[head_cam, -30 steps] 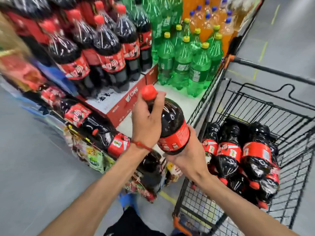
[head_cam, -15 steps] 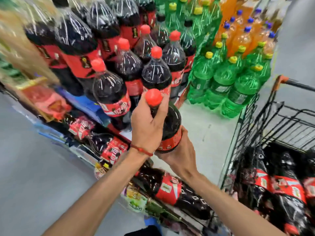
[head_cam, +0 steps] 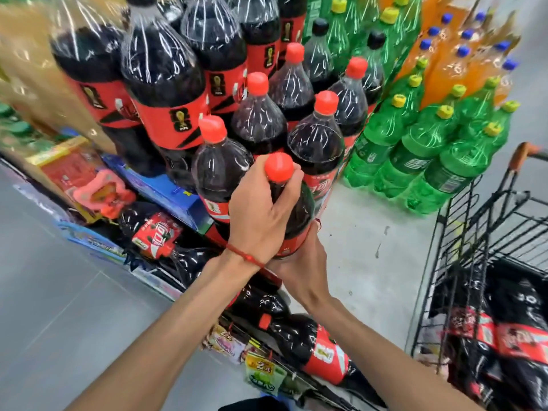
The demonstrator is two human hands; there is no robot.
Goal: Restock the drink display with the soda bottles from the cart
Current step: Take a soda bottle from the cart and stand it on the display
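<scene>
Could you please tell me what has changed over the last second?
The bottle moved from beside the cart forward onto the display, now beside the front cola row. Unchanged: left hand grips its neck, right hand cups its base; nothing let go.

Head cam, wide, fwd-down, close over display (head_cam: 364,221).
</scene>
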